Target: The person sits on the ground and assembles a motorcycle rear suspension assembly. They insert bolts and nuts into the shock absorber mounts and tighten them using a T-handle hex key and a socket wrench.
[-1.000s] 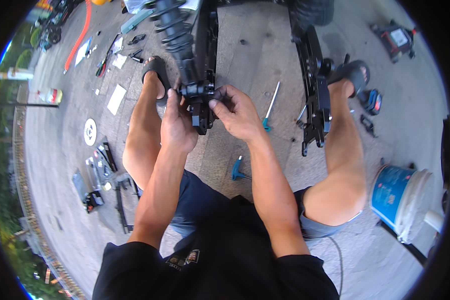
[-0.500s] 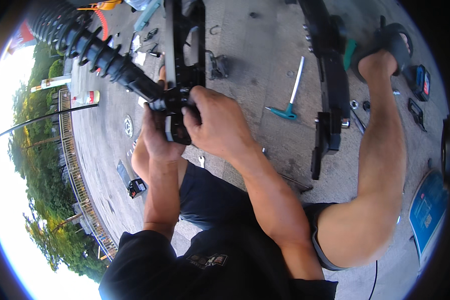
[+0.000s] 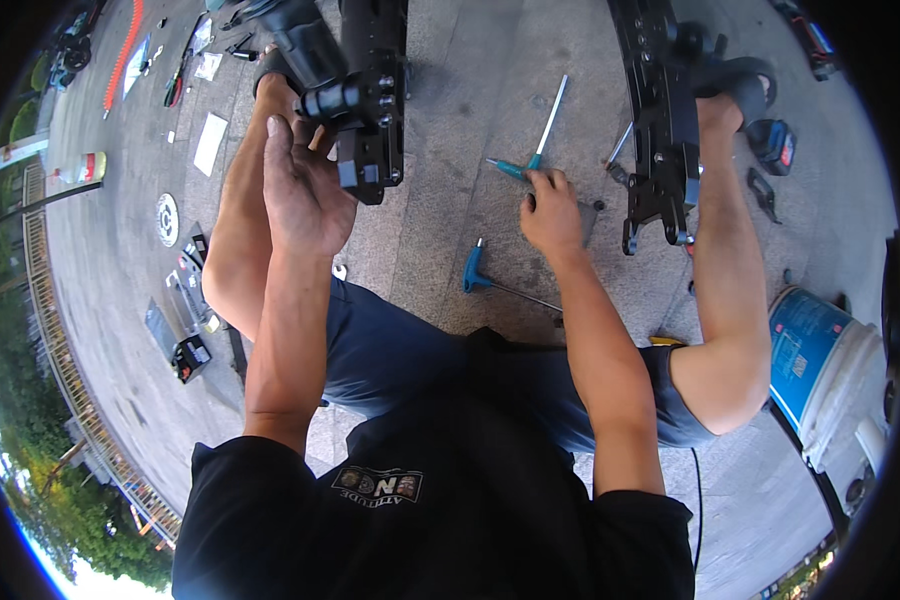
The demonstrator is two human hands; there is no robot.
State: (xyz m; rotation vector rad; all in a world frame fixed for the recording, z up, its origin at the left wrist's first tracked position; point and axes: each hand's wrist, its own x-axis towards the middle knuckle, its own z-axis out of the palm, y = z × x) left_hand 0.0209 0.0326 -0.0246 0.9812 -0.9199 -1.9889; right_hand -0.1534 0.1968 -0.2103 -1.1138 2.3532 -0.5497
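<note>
A black metal arm (image 3: 372, 110) comes down from the top, left of centre, joined to the lower end of a black shock absorber (image 3: 300, 50). Palm up, my left hand (image 3: 312, 205) lies against the arm's lower end. Its thumb stretches upward, while the other fingers curl behind the joint and are partly hidden. To the right, my right hand (image 3: 553, 215) reaches down to the ground, its fingers closed on the handle of a teal T-handle hex key (image 3: 550, 125). Nearer me lies a blue T-handle hex key (image 3: 477, 272).
A second black arm (image 3: 660, 120) hangs at right, beside my right leg. A battery pack (image 3: 772, 146) and a white bucket with a blue label (image 3: 820, 345) are farther right. Left are a disc-shaped part (image 3: 167, 220), a white paper (image 3: 210, 143) and a red coiled hose (image 3: 122, 60).
My right hand has left the metal arm and moved right and down to the teal hex key. My left hand has stayed at the arm, its thumb now stretched out. The view has shifted.
</note>
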